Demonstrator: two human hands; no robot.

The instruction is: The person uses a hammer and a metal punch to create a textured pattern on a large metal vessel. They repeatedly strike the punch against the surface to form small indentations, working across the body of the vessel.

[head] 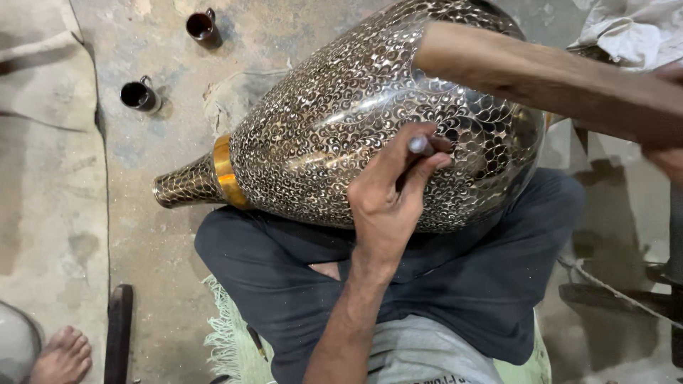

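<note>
Nearest, at 6 o'clock, a seated lap in dark trousers [455,284] and a grey shirt [420,355] is seen on a pale green fringed mat [228,334]. The big engraved metal vase [341,135] is laid on its side across the lap, at frame centre, neck with a brass band [224,171] pointed toward 9 o'clock, round body toward 3 o'clock. The left hand [388,195] is closed around a small metal chisel [420,146], fingers pinched, tip pressed on the vase's patterned surface just right of centre. The right hand [669,153] is cut by the frame edge at 3 o'clock; it appears closed on a wooden mallet [541,78] that is raised over the vase, but the grip is mostly out of view. Judged from this: the chisel is best kept steady and square to the curved surface, blows kept light and even, and the vase braced by the legs so no rolling is allowed. At 7 o'clock a bare foot [64,355] of another person is seen on the concrete floor [156,242], beside a dark wooden stick [117,334]. Farther, at 10 to 11 o'clock, dark cups [139,94] are stood on the floor, apart. White cloth [626,32] is bunched at 1 o'clock. Counts: one vase, one chisel, one mallet, two cups, one stray foot.
</note>
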